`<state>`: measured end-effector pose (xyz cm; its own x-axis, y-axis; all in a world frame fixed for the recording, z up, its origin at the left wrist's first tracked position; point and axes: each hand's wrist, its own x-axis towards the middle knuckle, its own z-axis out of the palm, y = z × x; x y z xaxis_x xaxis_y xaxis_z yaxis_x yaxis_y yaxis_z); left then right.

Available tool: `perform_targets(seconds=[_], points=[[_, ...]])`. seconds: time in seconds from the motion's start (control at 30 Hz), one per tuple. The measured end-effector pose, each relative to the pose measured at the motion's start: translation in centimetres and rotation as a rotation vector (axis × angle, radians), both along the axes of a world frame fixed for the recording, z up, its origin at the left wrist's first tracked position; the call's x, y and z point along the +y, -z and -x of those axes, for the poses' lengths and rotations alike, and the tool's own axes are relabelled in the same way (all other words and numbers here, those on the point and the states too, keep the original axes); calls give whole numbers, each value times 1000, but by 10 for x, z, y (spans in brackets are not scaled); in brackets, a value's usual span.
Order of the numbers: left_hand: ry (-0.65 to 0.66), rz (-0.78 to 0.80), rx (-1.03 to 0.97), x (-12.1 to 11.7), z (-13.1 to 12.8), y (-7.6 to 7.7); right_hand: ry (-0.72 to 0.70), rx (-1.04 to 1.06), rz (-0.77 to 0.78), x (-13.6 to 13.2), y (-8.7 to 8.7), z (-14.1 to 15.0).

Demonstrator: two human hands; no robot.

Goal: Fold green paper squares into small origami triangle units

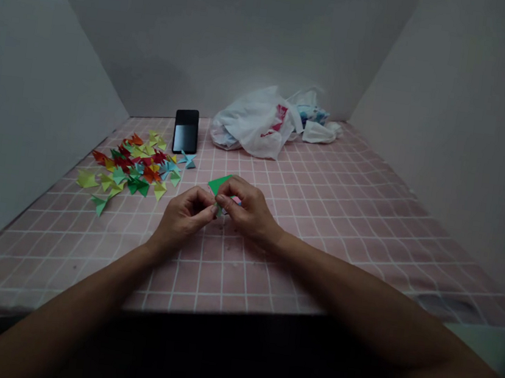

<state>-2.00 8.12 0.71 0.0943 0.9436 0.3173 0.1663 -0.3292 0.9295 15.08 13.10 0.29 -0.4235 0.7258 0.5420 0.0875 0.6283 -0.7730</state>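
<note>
My left hand [183, 217] and my right hand [248, 209] meet near the middle of the pink grid-patterned tabletop [304, 220]. Pinched between their fingertips is a folded piece of green origami paper [218, 185], with a small pink bit showing behind my right fingers. Its exact folds are hidden by my fingers. To the left of my hands lies a loose heap of folded paper triangles [133, 165] in red, orange, yellow, green and blue.
A black smartphone [186, 132] stands propped at the back. A crumpled white plastic bag [256, 122] and white and blue cloth or tissue [318, 123] lie to its right. Grey walls [56, 97] rise on both sides and behind. The table's front edge [219, 307] runs beneath my forearms.
</note>
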Motion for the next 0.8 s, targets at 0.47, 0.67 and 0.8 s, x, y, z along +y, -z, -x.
perform_targets(seconds=[0.47, 0.67, 0.8], points=[[43, 177, -159, 3, 2, 5, -105, -71, 271, 3, 2, 1], [28, 199, -187, 2, 3, 5, -160, 51, 403, 4, 2, 1], [-49, 189, -247, 4, 5, 8, -213, 34, 438, 1, 4, 4]])
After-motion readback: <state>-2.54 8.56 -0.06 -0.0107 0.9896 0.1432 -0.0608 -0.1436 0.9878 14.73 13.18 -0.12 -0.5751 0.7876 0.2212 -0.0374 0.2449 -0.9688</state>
